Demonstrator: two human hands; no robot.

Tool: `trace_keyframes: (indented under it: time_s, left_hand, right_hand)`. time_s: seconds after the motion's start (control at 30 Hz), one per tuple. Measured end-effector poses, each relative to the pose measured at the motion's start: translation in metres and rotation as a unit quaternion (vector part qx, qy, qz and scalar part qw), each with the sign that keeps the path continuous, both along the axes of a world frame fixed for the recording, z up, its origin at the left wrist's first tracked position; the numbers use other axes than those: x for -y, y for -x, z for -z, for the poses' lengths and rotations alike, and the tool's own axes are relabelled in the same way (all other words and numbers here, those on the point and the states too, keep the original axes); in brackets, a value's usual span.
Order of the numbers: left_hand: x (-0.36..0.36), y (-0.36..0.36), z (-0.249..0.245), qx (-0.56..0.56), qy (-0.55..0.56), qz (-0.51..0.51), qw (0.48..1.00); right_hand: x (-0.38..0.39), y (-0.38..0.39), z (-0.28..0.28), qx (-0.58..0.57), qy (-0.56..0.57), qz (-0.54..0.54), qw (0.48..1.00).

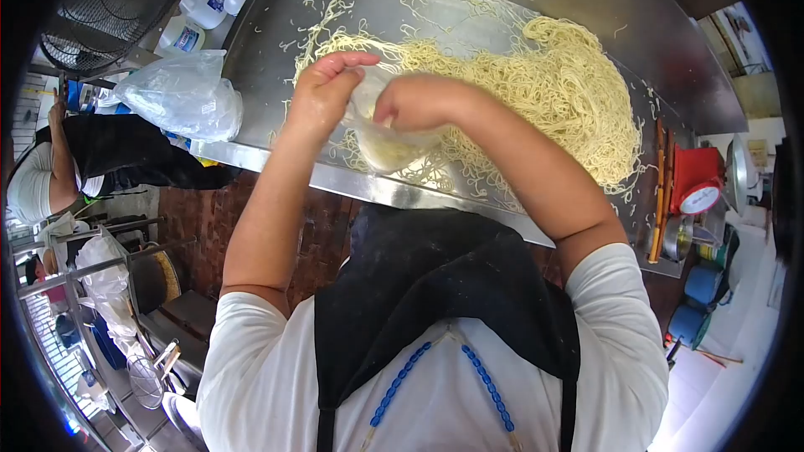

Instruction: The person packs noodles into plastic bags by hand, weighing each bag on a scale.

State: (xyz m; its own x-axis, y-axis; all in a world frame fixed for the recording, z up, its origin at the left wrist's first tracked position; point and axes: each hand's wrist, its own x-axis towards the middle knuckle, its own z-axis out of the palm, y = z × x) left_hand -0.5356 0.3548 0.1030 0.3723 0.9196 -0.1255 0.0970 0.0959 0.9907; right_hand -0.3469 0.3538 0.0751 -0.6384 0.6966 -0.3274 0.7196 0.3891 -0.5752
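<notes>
A clear plastic bag (387,144) with some pale noodles in its lower part hangs between my two hands, over the front edge of the metal table (276,67). My left hand (328,88) pinches the bag's rim at its left side, thumb against the fingers. At the bag's mouth, on the right, my right hand (419,103) is closed and slightly blurred, its fingers on the bag. Behind and to the right of my hands spreads a large heap of yellow noodles (578,92), with loose strands scattered around it.
Clear plastic bags (180,96) lie at the table's left end, near white jugs (203,7). Another person (54,159) stands at the left. Wooden sticks (662,192) and a red container (697,177) are on the right. A fan (100,12) is upper left.
</notes>
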Motion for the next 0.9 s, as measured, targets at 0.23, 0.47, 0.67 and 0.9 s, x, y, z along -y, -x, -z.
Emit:
trace_keyframes:
  time_s: [0.23,0.47,0.67,0.9]
  left_hand:
    - [-0.004,0.003,0.014,0.075,0.073,-0.088,0.991]
    - [0.006,-0.030,0.019,0.062,0.106,0.062,0.991]
    - [0.018,-0.057,0.067,-0.205,-0.032,0.220,0.953]
    - [0.006,-0.002,0.015,-0.454,-0.232,0.322,0.798]
  right_hand:
    - [0.047,-0.050,0.026,-0.085,-0.167,0.270,0.945]
    - [0.080,-0.061,0.051,-0.003,0.098,0.307,0.947]
    - [0.080,-0.076,0.000,-0.148,0.030,0.263,0.953]
    - [0.090,-0.131,-0.002,-0.031,0.022,0.240,0.970]
